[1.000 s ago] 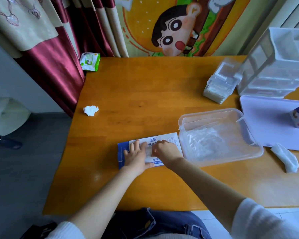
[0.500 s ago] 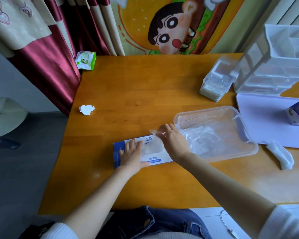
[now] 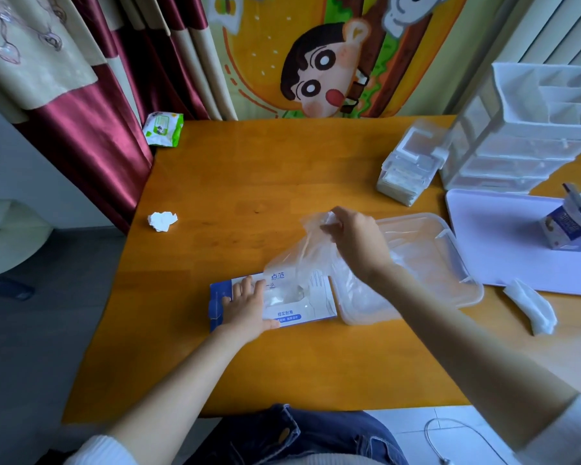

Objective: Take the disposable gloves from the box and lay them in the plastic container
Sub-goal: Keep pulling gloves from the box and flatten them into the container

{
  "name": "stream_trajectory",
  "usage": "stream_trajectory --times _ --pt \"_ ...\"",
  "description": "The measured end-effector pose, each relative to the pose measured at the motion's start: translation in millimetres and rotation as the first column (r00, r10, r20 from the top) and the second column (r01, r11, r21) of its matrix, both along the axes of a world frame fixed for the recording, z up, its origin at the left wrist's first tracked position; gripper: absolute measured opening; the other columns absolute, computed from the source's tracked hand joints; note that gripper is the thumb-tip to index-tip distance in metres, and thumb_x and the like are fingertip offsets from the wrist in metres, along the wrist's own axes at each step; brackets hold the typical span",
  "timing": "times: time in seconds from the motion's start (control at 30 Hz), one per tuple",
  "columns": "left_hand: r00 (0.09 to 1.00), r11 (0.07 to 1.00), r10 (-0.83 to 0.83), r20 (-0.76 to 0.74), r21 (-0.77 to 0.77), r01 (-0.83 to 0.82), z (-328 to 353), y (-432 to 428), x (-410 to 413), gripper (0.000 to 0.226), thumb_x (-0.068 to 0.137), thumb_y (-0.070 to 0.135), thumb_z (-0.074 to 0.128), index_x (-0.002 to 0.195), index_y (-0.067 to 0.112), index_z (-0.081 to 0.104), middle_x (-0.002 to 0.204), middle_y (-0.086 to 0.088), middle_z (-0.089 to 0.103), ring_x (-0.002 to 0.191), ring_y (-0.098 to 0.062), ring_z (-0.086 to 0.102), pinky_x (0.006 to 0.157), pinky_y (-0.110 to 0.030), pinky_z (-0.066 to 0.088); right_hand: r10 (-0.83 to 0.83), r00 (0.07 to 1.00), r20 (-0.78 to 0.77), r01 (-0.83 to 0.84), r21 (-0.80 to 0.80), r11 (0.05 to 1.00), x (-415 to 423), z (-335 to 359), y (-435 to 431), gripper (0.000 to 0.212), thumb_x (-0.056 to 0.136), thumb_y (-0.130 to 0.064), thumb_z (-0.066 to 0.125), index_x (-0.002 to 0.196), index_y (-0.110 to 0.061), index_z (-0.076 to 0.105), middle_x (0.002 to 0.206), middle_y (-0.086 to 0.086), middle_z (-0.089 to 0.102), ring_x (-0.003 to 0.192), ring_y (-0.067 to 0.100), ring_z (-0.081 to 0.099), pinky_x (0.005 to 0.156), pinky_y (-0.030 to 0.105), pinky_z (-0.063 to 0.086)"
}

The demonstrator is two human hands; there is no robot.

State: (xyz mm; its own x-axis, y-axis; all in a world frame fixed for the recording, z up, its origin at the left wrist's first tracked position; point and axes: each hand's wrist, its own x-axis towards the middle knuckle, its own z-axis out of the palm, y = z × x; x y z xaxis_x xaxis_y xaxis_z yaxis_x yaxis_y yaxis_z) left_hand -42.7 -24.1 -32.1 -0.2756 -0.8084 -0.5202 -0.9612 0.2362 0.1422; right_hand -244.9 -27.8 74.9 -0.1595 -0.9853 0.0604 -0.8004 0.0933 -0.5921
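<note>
Nearest: lap in blue jeans [image 3: 302,437] at the table [image 3: 282,370] edge, both forearms reaching fwd, white sleeves pushed up.

L hand [image 3: 245,308]: flat, palm down, fingers straight and slightly spread, pressing on the left part of the glove box [image 3: 302,307]. Holds nothing, just pins it. Box lies flat near the front-centre of the table, its right end just beside the plastic container [image 3: 463,283].

R hand [image 3: 356,239]: raised above the box/container gap, wrist bent, back of hand up. Fingertips and thumb pinch the top of a clear glove [image 3: 296,260]; other fingers curled in. Glove hangs stretched from the pinch down to the box opening, lower end at or in the slot, can't tell which.

Container: clear, lidless, right of the box, partly under the R forearm. Crumpled clear film [image 3: 356,290] inside, near-left corner.

Right side: folded tissue [image 3: 530,310], white board [image 3: 503,236] w/ an opened carton [image 3: 564,226] on it.

Left: crumpled paper ball [image 3: 162,221], well apart from the box.

Far: stack of small clear boxes [image 3: 406,166], white drawer unit [image 3: 530,129], wipes pack [image 3: 163,129] at the far-left corner, red curtain [image 3: 91,135], cartoon poster [image 3: 319,72].
</note>
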Motion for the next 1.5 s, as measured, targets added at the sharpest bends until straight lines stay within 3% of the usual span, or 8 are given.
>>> stream_trajectory --times 0.17,0.3,0.4,0.5,0.73,0.97,1.2,1.5 --pt "0.982 0.994 0.062 -0.177 -0.073 -0.075 23.1 -8.7 -11.9 0.049 0.094 0.017 0.053 0.139 0.016 0.033 0.143 -0.008 0.031 0.131 -0.025 0.029 0.103 -0.034 0.031 0.084 0.986 -0.144 -0.073 0.079 0.994 -30.2 21.1 13.0 0.035 0.092 -0.025 0.058 0.065 -0.021 0.037 0.065 0.002 0.051 0.063 0.027 0.049 0.048 0.032 0.029" --pt "0.719 0.950 0.167 -0.675 -0.086 -0.302 63.9 -13.6 -45.6 0.042 0.093 -0.001 0.051 0.132 0.015 0.046 0.138 -0.001 0.042 0.126 -0.014 0.042 0.091 -0.016 0.035 0.158 0.982 -0.099 -0.153 0.060 0.986 -42.5 19.3 22.9 0.003 0.086 -0.017 0.066 0.089 -0.016 0.065 0.083 -0.001 0.062 0.077 0.021 0.057 0.060 0.032 0.042" --pt "0.619 0.985 0.060 -0.783 -0.052 -0.163 90.1 -13.6 -72.0 0.046 0.089 0.007 0.062 0.130 0.021 0.047 0.132 0.005 0.045 0.117 -0.007 0.044 0.084 -0.009 0.034 0.249 0.968 -0.039 -0.249 0.016 0.969 -49.8 19.4 27.1 0.012 0.082 -0.005 0.068 0.090 -0.015 0.068 0.084 -0.005 0.063 0.082 0.017 0.056 0.068 0.022 0.041" --pt "0.597 0.998 -0.020 -0.802 -0.056 -0.042 102.1 -10.5 -91.2 0.042 0.085 0.012 0.065 0.121 0.028 0.052 0.118 0.013 0.053 0.110 -0.005 0.044 0.080 -0.001 0.032 0.285 0.958 0.018 -0.286 0.003 0.958 -56.5 24.7 31.0 0.018 0.081 0.001 0.066 0.092 -0.013 0.069 0.080 -0.014 0.057 0.073 0.005 0.050 0.066 0.009 0.038" --pt "0.624 0.987 -0.022 -0.781 -0.116 -0.110 104.0 -7.1 -113.7 0.009 0.089 0.016 0.063 0.086 0.024 0.066 0.080 0.013 0.067 0.075 0.003 0.059 0.067 -0.019 0.045 0.178 0.967 0.180 -0.166 -0.079 0.983 -83.6 16.9 43.7 0.029 0.085 0.009 0.059 0.109 -0.007 0.058 0.103 -0.002 0.057 0.091 0.012 0.057 0.082 0.023 0.050" --pt "0.709 0.966 0.035 -0.704 -0.158 -0.204 113.1 -2.9 -135.2 0.019 0.087 0.022 0.058 0.074 0.010 0.051 0.064 -0.004 0.052 0.057 -0.017 0.042 0.054 -0.032 0.031 0.017 0.883 0.468 -0.063 0.083 0.995 -68.5 23.4 75.2 0.092 0.068 -0.045 0.074 0.140 -0.012 0.028 0.122 -0.007 0.043 0.113 0.009 0.049 0.093 0.022 0.044" --pt "0.692 0.967 0.210 -0.690 0.041 -0.252 119.1 -9.5 -139.9 0.017 0.086 0.020 0.052 0.072 0.013 0.044 0.064 0.001 0.040 0.060 -0.015 0.036 0.056 -0.029 0.027 -0.039 0.959 0.280 0.043 -0.009 0.999 -104.1 5.0 60.4 0.018 0.090 -0.002 0.058 0.103 -0.015 0.054 0.083 -0.011 0.060 0.075 0.008 0.063 0.072 0.027 0.054" --pt "0.580 0.948 0.306 -0.755 0.189 -0.255 122.0 -23.0 -143.0 0.020 0.090 0.027 0.061 0.082 0.009 0.055 0.079 -0.007 0.053 0.075 -0.017 0.048 0.070 -0.031 0.035 0.015 0.988 0.154 -0.016 0.010 1.000 -141.7 17.2 38.9 0.029 0.092 -0.016 0.059 0.117 -0.007 0.049 0.097 -0.003 0.055 0.086 0.017 0.055 0.084 0.036 0.047"
